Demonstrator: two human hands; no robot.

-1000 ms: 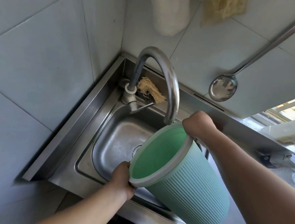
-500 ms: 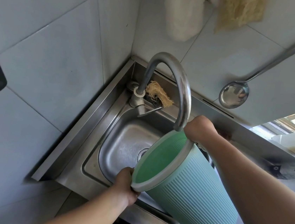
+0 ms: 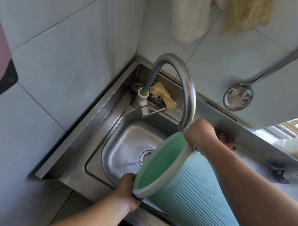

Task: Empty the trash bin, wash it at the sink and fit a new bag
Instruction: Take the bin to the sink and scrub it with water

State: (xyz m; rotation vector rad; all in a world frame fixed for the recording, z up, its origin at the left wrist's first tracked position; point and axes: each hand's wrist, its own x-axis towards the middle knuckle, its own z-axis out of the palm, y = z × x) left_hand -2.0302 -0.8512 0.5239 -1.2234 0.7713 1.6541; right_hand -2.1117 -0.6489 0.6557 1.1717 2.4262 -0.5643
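Green ribbed trash bin (image 3: 190,197) is tipped over the steel sink (image 3: 89,139), mouth pointing left toward the drain, base out to the right. I see my left hand (image 3: 126,190) gripping the lower rim, right hand (image 3: 199,133) curled over the upper rim. Water trickles from the bin into the basin.

Ribbed matt plastic bin (image 3: 196,198), brushed-steel sink (image 3: 94,125)

No text, label, brand or number is readable anywhere in view.
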